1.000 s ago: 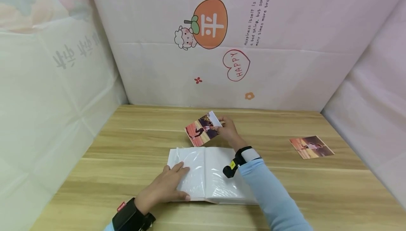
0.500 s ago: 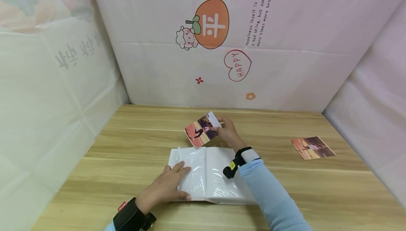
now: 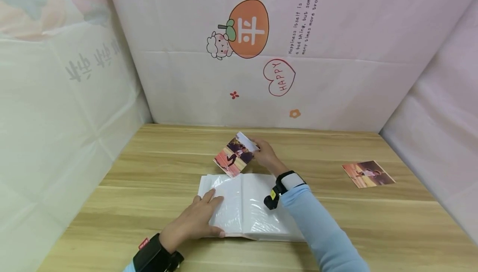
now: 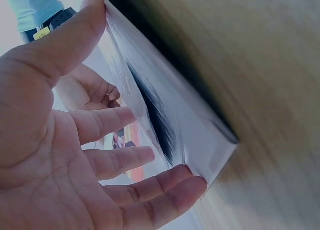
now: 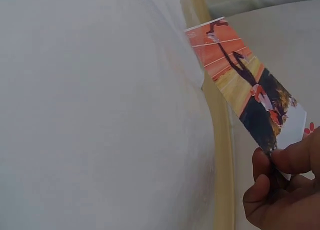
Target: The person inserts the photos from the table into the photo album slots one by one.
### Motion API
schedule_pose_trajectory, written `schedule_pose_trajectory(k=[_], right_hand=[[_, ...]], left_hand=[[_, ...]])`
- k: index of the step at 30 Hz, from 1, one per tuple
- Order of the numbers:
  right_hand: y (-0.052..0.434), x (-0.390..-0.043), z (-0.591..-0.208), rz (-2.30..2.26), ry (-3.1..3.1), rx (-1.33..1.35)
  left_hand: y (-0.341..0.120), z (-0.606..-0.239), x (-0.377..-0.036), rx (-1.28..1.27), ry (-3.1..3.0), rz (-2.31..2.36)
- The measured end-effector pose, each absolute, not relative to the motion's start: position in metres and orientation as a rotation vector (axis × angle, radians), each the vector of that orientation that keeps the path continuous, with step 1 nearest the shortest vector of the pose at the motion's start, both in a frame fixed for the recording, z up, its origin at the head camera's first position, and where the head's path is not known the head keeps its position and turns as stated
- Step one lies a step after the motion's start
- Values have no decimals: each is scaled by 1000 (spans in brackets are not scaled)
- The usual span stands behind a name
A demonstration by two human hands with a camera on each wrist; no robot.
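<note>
A photo album (image 3: pixel 261 209) with clear plastic sleeves lies spread on the table. My left hand (image 3: pixel 198 218) rests on its left page, fingers extended; in the left wrist view the fingertips (image 4: pixel 185 177) lie at the album's edge, where the sleeve gapes over a dark opening. Past the album's far edge, my right hand (image 3: pixel 267 155) pinches a photo (image 3: pixel 235 155) of a runner on a red track by its white-topped end. The right wrist view shows thumb and fingers on that corner of the photo, its red end pointing toward the album's top edge.
A second photo (image 3: pixel 368 174) lies flat on the wooden table (image 3: pixel 149 172) to the right. White printed cloth (image 3: pixel 179 89) walls stand behind the table and at both sides.
The photo in my right hand has shifted slightly left and toward the album, turning a little so its lower corner overlaps the album's top edge. My left hand stays on the page.
</note>
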State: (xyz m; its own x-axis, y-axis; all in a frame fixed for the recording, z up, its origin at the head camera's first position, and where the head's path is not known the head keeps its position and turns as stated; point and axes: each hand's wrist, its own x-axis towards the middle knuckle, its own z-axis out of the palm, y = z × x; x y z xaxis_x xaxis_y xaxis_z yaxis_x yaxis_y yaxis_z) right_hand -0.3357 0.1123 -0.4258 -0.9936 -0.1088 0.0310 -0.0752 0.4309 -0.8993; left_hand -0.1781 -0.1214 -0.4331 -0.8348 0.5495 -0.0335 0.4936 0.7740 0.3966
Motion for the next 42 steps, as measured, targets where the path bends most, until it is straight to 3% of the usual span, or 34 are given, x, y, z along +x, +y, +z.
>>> schedule_pose_trajectory(k=[22,42], right_hand=[[93,-348,-410,-1399,2845,-431],[82,-346,-414,-1362,2833,-484]], left_hand=[[-124,-432,-175,802,2778,613],[-128,-436,-176,814,2818,582]])
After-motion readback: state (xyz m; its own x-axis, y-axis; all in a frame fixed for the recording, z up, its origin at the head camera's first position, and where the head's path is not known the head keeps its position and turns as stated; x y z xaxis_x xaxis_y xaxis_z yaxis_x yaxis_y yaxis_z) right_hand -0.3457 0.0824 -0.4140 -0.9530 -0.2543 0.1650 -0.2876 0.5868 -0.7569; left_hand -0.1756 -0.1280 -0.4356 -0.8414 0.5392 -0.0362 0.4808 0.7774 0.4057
